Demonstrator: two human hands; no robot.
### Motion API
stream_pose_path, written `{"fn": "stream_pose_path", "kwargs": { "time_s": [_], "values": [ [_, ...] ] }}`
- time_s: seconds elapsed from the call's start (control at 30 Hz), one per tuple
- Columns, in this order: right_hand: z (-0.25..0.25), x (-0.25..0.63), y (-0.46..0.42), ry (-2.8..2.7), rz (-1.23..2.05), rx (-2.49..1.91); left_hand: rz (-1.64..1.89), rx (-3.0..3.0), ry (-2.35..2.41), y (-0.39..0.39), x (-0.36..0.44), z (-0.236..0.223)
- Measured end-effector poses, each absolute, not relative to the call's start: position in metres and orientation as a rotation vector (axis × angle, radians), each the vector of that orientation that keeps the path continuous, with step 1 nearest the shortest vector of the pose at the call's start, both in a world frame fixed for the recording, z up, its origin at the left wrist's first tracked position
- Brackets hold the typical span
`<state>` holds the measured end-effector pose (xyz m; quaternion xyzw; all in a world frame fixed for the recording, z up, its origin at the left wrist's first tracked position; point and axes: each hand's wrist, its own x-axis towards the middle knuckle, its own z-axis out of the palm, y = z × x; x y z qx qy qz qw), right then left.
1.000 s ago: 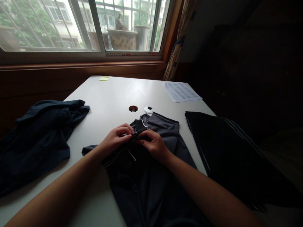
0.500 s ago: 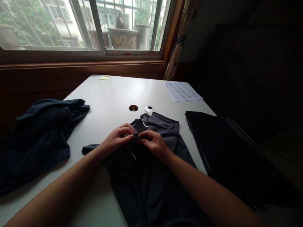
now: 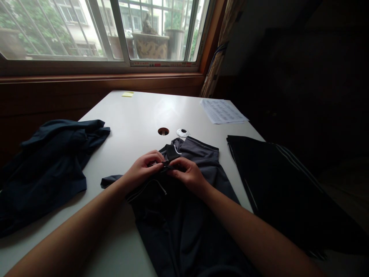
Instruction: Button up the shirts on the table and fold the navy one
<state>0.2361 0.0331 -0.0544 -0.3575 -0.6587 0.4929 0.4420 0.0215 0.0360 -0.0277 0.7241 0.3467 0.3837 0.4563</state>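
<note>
A dark polo-style shirt (image 3: 184, 219) with white-edged trim lies on the white table, its short sleeve (image 3: 201, 148) spread toward the back. My left hand (image 3: 147, 165) pinches the fabric near the shirt's collar (image 3: 172, 152), thumb and forefinger closed on it. Opposite, my right hand (image 3: 187, 173) grips the same spot with bent fingers, the two sets of fingertips almost meeting. Exactly what small part sits between the fingertips is hidden. A white-striped edge of the shirt curls below my left wrist.
On the left, a crumpled dark blue garment (image 3: 54, 165) hangs over the table edge. Folded black clothing with pale stripes (image 3: 276, 188) lies at right. Printed papers (image 3: 223, 111), a yellow note (image 3: 127, 94), a cable hole (image 3: 163, 131) and its round cover (image 3: 182, 132) are farther back on the table (image 3: 132, 115).
Both hands keep their hold on the shirt near the collar, with only slight finger movement. The whole view has shifted a little.
</note>
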Motion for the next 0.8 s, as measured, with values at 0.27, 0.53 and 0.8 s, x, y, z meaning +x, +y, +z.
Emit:
{"fn": "stream_pose_path", "kwargs": {
  "time_s": [0.27,0.53,0.8],
  "values": [
    [-0.0444,0.2409,0.0308,-1.648,1.250,-0.905,1.004,1.795,0.910,0.0329,0.0231,-0.0244],
    [-0.0471,0.2421,0.0321,-1.659,1.206,-0.921,0.995,1.822,0.910,0.0329,0.0258,-0.0228],
    [-0.0460,0.2446,0.0321,-1.511,1.330,-0.924,0.900,1.688,1.002,0.0305,0.0252,-0.0249]
  ]
}}
